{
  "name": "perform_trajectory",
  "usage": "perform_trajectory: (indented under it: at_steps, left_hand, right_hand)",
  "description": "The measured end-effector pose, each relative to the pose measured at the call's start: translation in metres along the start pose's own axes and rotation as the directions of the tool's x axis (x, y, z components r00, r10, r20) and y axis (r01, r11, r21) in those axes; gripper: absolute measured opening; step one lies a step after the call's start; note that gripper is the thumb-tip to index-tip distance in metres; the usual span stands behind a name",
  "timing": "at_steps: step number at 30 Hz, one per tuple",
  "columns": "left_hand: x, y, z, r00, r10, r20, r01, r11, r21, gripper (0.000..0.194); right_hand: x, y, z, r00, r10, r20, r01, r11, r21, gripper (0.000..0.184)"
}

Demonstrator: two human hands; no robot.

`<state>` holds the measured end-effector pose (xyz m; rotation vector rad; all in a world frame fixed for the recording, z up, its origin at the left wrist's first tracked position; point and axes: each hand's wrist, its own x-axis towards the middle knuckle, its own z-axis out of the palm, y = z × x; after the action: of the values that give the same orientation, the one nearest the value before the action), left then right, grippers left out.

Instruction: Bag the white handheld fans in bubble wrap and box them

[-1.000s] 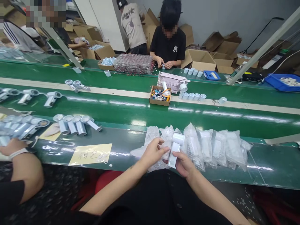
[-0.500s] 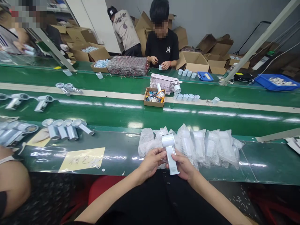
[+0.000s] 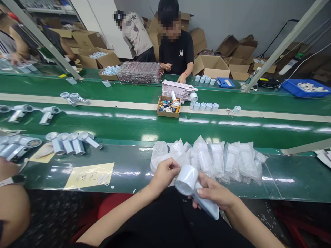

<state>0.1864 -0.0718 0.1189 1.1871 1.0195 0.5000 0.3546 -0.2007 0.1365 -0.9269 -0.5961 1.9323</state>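
Observation:
A light blue handheld fan (image 3: 186,181) with a short, wide cylindrical head is tilted in front of my chest. My right hand (image 3: 218,193) is wrapped round its handle, which slants down to the right. At the left of the fan head is my left hand (image 3: 164,175), thumb and fingers pinched together; whatever they grip, if anything, is too small to make out. Just beyond both hands, several bubble-wrap packs (image 3: 218,158) lie side by side on the green bench (image 3: 129,168), pale fans showing through the wrap.
Several bare fans (image 3: 74,144) lie at the left, by a yellow paper sheet (image 3: 89,175) with handwriting. A small carton (image 3: 168,112) of parts sits on the far strip. Across the line, a person in black (image 3: 178,51) works beside stacked sheets (image 3: 178,89). Another person's arm (image 3: 12,199) is at far left.
The fan has turned from nearly upright to tilted, its head lower and nearer. My left hand has come off the handle to beside the head. The person opposite now reaches to the stacked sheets.

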Motion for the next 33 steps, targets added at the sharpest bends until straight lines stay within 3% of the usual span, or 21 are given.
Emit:
perform_trajectory:
  at_steps: [3,5,8,11,14,17,19,23,26,28,29,30,33]
  left_hand:
    - [-0.002,0.004,0.002,0.969,0.025,0.244,-0.056,0.991,0.122,0.008]
    - [-0.002,0.002,0.0,0.944,-0.024,0.33,-0.011,0.995,0.104,0.01]
    - [0.002,-0.003,-0.002,0.977,-0.062,0.203,0.077,0.995,-0.067,0.016]
    - [0.006,-0.003,0.0,0.995,-0.032,0.094,0.049,0.982,-0.181,0.022]
    - [0.005,0.007,0.001,0.988,0.055,0.147,-0.048,0.998,-0.047,0.019]
    - [-0.001,0.015,-0.003,0.95,0.229,0.21,-0.262,0.954,0.146,0.013]
    - [-0.008,0.012,-0.008,0.882,0.395,0.257,-0.456,0.853,0.252,0.011]
    - [-0.021,-0.001,-0.005,0.685,0.608,0.402,-0.729,0.572,0.376,0.021]
    - [-0.021,-0.001,0.01,0.51,0.613,0.604,-0.86,0.365,0.356,0.03]
    - [-0.016,0.003,0.019,0.437,0.546,0.715,-0.898,0.31,0.312,0.03]
    - [-0.014,0.003,0.022,0.442,0.523,0.728,-0.894,0.321,0.312,0.03]
    - [-0.011,0.003,0.024,0.48,0.519,0.708,-0.874,0.356,0.331,0.03]
    - [-0.007,-0.001,0.027,0.655,0.539,0.529,-0.752,0.537,0.383,0.025]
  right_hand:
    - [0.007,0.002,0.003,0.999,0.042,0.01,-0.042,0.999,0.034,0.094]
    - [0.011,0.003,0.001,1.0,0.025,-0.011,-0.024,0.997,0.073,0.082]
    - [0.01,0.006,-0.003,0.996,-0.005,-0.092,0.01,0.998,0.059,0.055]
    - [0.006,0.008,-0.005,0.979,-0.014,-0.203,0.014,1.0,-0.001,0.043]
    - [0.001,0.009,-0.005,0.971,-0.03,-0.237,0.028,1.0,-0.012,0.057]
    - [-0.001,0.007,-0.006,0.966,-0.022,-0.257,0.021,1.0,-0.006,0.062]
    - [-0.003,0.007,-0.006,0.947,-0.028,-0.319,0.033,0.999,0.011,0.053]
    - [-0.004,0.011,0.0,0.887,-0.014,-0.462,0.078,0.99,0.118,0.055]
    - [0.0,0.015,0.009,0.847,0.025,-0.531,0.102,0.973,0.208,0.053]
    - [0.002,0.015,0.013,0.818,0.019,-0.575,0.159,0.953,0.258,0.049]
    - [0.001,0.014,0.013,0.803,0.026,-0.595,0.187,0.937,0.294,0.045]
    - [0.001,0.011,0.014,0.787,0.05,-0.615,0.207,0.918,0.339,0.04]
    - [-0.003,0.003,0.012,0.764,0.2,-0.613,0.183,0.845,0.503,0.022]
